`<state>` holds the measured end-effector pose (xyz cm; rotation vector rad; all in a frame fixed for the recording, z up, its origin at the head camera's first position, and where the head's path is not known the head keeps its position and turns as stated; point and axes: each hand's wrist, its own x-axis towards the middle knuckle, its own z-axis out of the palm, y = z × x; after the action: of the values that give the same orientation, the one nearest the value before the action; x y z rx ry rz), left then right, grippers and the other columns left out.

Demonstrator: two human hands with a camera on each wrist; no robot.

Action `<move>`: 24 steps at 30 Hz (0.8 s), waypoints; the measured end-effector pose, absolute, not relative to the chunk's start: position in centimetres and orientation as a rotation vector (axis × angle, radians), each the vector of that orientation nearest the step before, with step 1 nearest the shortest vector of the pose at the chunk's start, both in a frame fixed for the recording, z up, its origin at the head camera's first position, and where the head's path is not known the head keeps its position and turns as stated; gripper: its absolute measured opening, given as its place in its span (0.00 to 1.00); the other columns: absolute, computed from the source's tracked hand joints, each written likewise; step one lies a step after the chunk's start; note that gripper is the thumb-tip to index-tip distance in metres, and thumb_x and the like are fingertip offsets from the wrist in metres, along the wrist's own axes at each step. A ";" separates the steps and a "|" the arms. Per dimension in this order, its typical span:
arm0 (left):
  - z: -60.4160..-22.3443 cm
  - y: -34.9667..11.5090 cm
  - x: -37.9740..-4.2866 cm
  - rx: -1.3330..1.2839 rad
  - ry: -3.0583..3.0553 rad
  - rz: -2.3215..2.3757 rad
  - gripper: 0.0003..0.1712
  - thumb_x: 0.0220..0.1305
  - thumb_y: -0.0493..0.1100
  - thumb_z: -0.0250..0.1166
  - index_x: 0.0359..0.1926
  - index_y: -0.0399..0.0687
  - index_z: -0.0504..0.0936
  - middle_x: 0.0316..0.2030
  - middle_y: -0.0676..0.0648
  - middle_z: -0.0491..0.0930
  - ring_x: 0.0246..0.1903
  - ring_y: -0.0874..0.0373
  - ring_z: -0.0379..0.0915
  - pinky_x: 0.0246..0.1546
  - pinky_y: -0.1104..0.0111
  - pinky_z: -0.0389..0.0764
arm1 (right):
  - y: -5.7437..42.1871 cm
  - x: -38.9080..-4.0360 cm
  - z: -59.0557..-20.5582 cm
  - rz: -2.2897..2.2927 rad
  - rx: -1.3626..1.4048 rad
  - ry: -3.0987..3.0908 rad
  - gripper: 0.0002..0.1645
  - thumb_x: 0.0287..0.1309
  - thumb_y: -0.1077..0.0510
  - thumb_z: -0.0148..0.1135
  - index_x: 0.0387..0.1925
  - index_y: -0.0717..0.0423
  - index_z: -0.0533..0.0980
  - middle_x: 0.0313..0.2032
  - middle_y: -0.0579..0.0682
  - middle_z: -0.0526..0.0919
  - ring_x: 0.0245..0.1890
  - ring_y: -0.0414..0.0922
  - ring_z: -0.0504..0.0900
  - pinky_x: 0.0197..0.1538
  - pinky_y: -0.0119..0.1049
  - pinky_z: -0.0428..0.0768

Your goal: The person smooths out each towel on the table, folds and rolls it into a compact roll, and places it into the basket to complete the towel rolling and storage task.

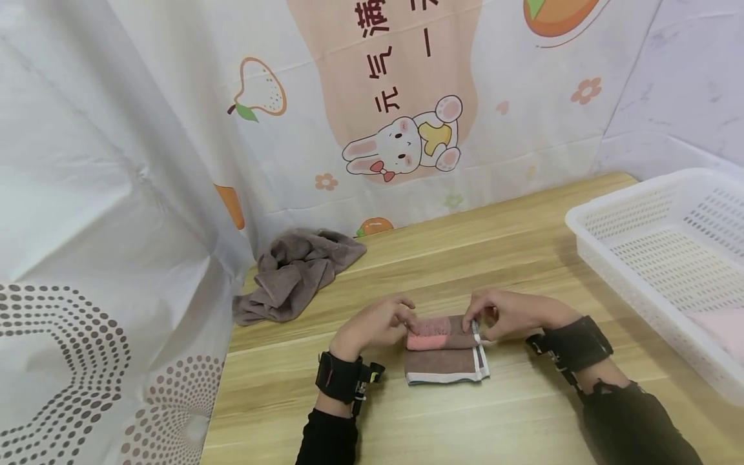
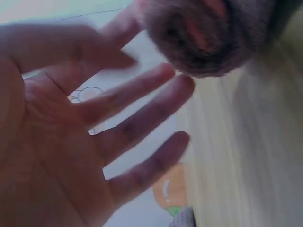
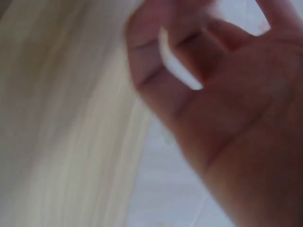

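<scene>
A small brown towel [image 1: 444,363] with pale edging and a pink patch lies on the table, its far part rolled or folded over. My left hand [image 1: 380,326] is at its left end. In the left wrist view, the forefinger of the left hand [image 2: 71,127] reaches the rolled end [image 2: 203,38], and the other fingers are spread. My right hand [image 1: 506,313] grips the towel's right edge with curled fingers. The right wrist view shows the bent fingers of the right hand [image 3: 218,99]; their tips and the towel are out of that frame.
A crumpled grey-brown cloth [image 1: 296,271] lies at the table's back left. On the right stands a white plastic basket [image 1: 604,258], with something pale pink [image 1: 721,326] inside. A printed curtain [image 1: 308,187] hangs behind the wooden table [image 1: 279,394].
</scene>
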<state>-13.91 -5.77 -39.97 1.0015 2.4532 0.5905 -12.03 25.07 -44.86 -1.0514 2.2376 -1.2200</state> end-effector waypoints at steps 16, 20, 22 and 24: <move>-41.9 -5.1 -14.7 0.845 2.263 0.750 0.19 0.53 0.44 0.77 0.41 0.46 0.77 0.36 0.52 0.78 0.35 0.63 0.73 0.41 0.73 0.77 | 24.2 -12.1 -44.9 -1.171 -0.851 2.302 0.22 0.48 0.50 0.77 0.36 0.56 0.75 0.29 0.49 0.75 0.26 0.37 0.70 0.29 0.28 0.72; -41.9 -5.0 -14.6 0.837 2.266 0.679 0.27 0.54 0.46 0.77 0.53 0.44 0.79 0.43 0.51 0.80 0.39 0.64 0.73 0.43 0.73 0.76 | 24.1 -12.0 -44.7 -1.098 -0.843 2.298 0.27 0.51 0.48 0.76 0.47 0.59 0.79 0.32 0.46 0.77 0.30 0.38 0.72 0.32 0.30 0.73; -41.9 -4.9 -14.6 0.871 2.269 0.640 0.28 0.54 0.47 0.77 0.55 0.44 0.81 0.42 0.53 0.80 0.38 0.65 0.73 0.42 0.74 0.76 | 24.0 -11.8 -44.5 -1.062 -0.842 2.288 0.26 0.51 0.48 0.75 0.48 0.57 0.80 0.33 0.43 0.77 0.31 0.37 0.73 0.33 0.30 0.73; -41.8 -4.7 -14.5 0.906 2.274 0.614 0.27 0.54 0.48 0.77 0.53 0.44 0.82 0.40 0.54 0.80 0.36 0.66 0.71 0.40 0.75 0.75 | 23.8 -11.7 -44.4 -1.037 -0.852 2.290 0.24 0.51 0.47 0.75 0.46 0.54 0.80 0.32 0.42 0.77 0.31 0.38 0.73 0.34 0.30 0.74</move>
<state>-14.48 -4.74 -41.82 0.9055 2.2736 0.6142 -11.74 23.83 -44.38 -0.8518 2.2904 -1.0368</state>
